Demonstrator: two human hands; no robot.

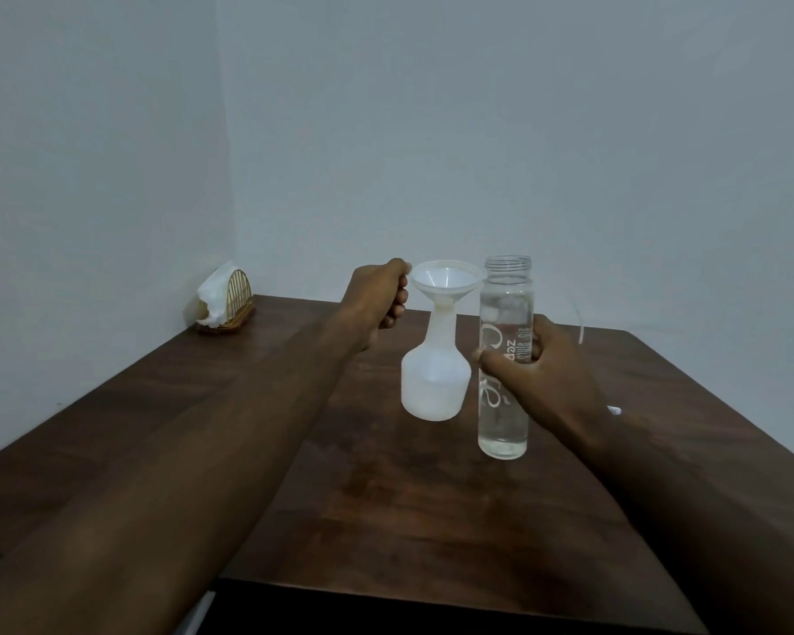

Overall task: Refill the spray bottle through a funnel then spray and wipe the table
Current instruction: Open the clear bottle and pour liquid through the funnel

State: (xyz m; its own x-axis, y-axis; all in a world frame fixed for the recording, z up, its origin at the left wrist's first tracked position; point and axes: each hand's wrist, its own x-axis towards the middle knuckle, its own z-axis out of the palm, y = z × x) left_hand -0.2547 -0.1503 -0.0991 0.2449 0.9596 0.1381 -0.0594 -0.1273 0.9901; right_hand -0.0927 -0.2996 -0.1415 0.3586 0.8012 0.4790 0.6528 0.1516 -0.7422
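Right hand (546,373) around upright water bottle (505,359)

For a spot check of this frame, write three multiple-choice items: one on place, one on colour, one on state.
1. Where is the napkin holder?
A. far left corner of the table
B. beside the glass bottle
C. near table edge

2. What colour is the funnel?
A. red
B. white
C. green

3. How is the glass bottle?
A. capped
B. lying down
C. open, upright

Answers: 1 A, it stands by the walls. 2 B, it matches the white spray bottle it sits in. 3 C, its threaded mouth is bare while the right hand grips it; the left hand steadies the funnel.
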